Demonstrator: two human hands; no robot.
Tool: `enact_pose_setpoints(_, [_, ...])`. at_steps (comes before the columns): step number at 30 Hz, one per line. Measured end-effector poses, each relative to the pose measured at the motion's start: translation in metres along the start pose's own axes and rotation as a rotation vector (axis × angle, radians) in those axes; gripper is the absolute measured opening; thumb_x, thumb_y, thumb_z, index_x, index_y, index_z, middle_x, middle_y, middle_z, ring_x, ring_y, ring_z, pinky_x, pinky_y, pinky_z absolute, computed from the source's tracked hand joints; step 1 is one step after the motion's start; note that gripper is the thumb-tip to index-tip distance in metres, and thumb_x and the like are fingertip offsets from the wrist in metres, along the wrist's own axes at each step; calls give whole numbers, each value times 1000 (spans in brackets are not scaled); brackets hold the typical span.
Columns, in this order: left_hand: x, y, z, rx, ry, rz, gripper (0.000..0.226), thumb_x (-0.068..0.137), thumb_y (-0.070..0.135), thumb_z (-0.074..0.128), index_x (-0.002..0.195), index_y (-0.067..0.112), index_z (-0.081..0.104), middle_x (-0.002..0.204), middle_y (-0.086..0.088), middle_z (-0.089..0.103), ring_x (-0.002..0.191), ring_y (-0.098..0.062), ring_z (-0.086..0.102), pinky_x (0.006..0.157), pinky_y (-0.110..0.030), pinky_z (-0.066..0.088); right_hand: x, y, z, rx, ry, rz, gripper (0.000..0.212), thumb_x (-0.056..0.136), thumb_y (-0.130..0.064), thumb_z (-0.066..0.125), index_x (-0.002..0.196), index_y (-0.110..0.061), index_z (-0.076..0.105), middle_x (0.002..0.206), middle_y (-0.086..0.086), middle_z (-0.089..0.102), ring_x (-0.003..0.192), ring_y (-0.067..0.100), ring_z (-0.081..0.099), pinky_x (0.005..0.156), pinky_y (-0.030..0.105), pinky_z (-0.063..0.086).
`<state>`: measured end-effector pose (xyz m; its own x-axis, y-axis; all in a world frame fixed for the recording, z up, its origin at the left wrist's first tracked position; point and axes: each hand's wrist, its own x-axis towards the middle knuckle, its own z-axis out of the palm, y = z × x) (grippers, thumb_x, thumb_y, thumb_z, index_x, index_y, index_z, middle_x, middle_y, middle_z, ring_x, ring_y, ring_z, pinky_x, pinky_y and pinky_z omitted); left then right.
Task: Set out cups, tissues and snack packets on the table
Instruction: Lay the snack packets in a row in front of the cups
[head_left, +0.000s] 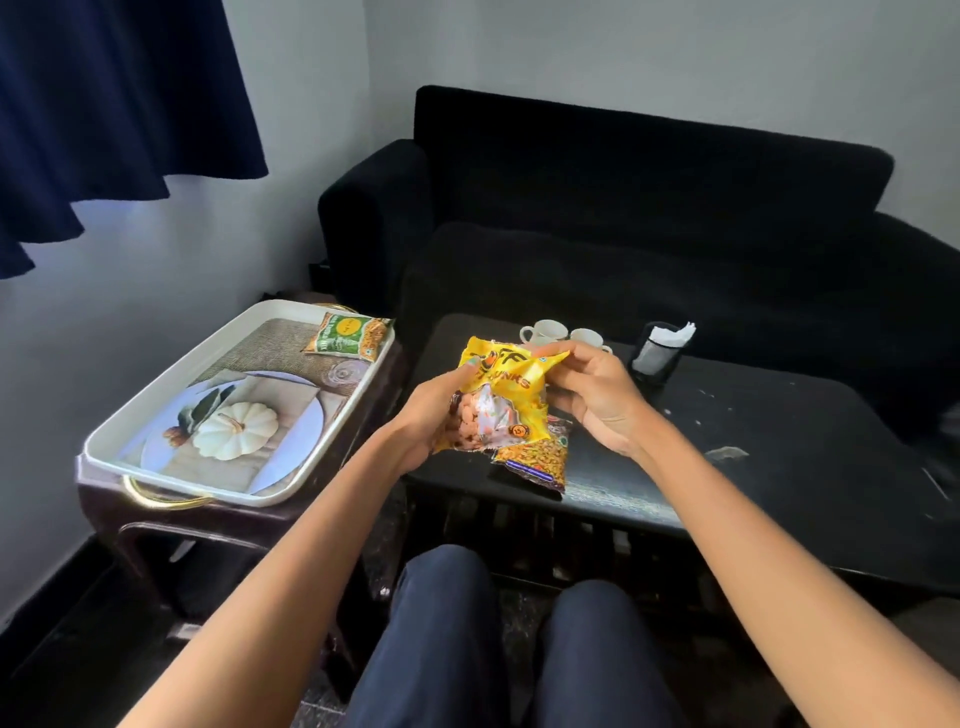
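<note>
Both grips are closed on one yellow snack packet (498, 400) in the head view: the left hand (434, 415) is curled round its lower left side, while the right hand (592, 395) pinches its upper right corner between thumb and fingers, so that the packet is held crumpled and raised just above the near edge of the dark worktop (779, 441). It is judged that two hands are used because the thin foil would otherwise sag and fold, and that the packet is being straightened or turned before it is set down. Directly beneath the grips, and partly hidden by the held packet, a second packet (535, 462) with a dark border is seen lying flat on the worktop, apparently already set out. Beyond the grips, two white cups (566, 335) stand close together, and just to the right of them a dark holder with white tissues (657, 348) is placed upright, well within reach of the black sofa (649, 208) behind. To the left of the grips, a white tray (156, 415) with a gold handle rests on a low side table, and a green snack packet (345, 335) is left lying at its far corner; this one is judged not yet moved across. The person's knees are seen below the grips, close against the worktop's near side.
</note>
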<state>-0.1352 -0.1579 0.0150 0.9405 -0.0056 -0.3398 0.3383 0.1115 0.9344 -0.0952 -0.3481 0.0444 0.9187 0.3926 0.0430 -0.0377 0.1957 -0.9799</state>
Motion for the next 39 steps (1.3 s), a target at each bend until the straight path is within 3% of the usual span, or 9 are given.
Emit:
enact_pose_setpoints(3, [3,0,18,-85,51,30,29,92,43,55,94,16,66,75,-3,74,60,-19,71,53,-28,55,-9,0,-11,50,82,18,35,89,13,46,98,-14,65,88,2,72,77,14,69,61,27,56])
enact_pose_setpoints(8, [7,2,40,-141,140,104,20,89,39,61,93,21,68,91,-4,76,80,-23,74,65,-36,59,-22,3,-28,83,252,96,12,90,-19,57,94,-19,68,89,1,72,74,15,69,58,27,54])
enact_pose_setpoints(11, [7,4,50,-110,176,150,18,88,38,64,91,22,69,89,-2,75,79,-21,74,62,-33,59,-29,7,-34,-3,266,120,25,83,-37,66,98,-16,69,92,4,73,80,16,70,67,29,57])
enact_pose_setpoints(18, [4,9,62,13,170,345,21,90,42,60,91,24,69,91,3,73,75,-7,70,55,-16,51,-32,4,-37,-114,398,74,25,87,-18,65,97,4,62,95,11,70,85,21,67,63,27,56])
enact_pose_setpoints(24, [11,14,68,-22,303,283,38,93,43,55,80,12,73,76,2,74,67,-10,70,58,-20,51,-31,3,-42,-169,424,46,21,85,-21,67,71,-9,57,88,7,71,79,15,69,54,21,54])
enact_pose_setpoints(27, [12,13,70,-86,287,264,37,93,44,54,77,15,72,70,6,74,60,-6,70,47,-14,49,-30,4,-45,-209,442,29,24,86,-22,67,68,-11,55,89,10,69,83,18,68,57,24,55])
enact_pose_setpoints(30, [12,9,73,-134,274,237,38,93,44,55,78,13,70,66,5,73,58,-7,69,49,-18,52,-31,7,-45,-218,467,19,21,86,-23,66,70,-11,58,84,8,67,81,17,67,63,28,58])
enact_pose_setpoints(33, [13,9,76,-191,319,181,38,92,46,56,75,14,68,69,3,72,65,-13,69,60,-26,56,-33,8,-45,-163,443,43,14,84,-28,68,80,-15,65,85,1,70,80,14,68,64,28,57])
enact_pose_setpoints(39, [19,14,67,-318,417,69,38,93,48,51,75,16,61,73,2,68,64,-14,66,59,-27,53,-50,19,-55,-72,208,279,37,73,-32,72,104,-12,68,104,6,71,94,20,67,75,36,58])
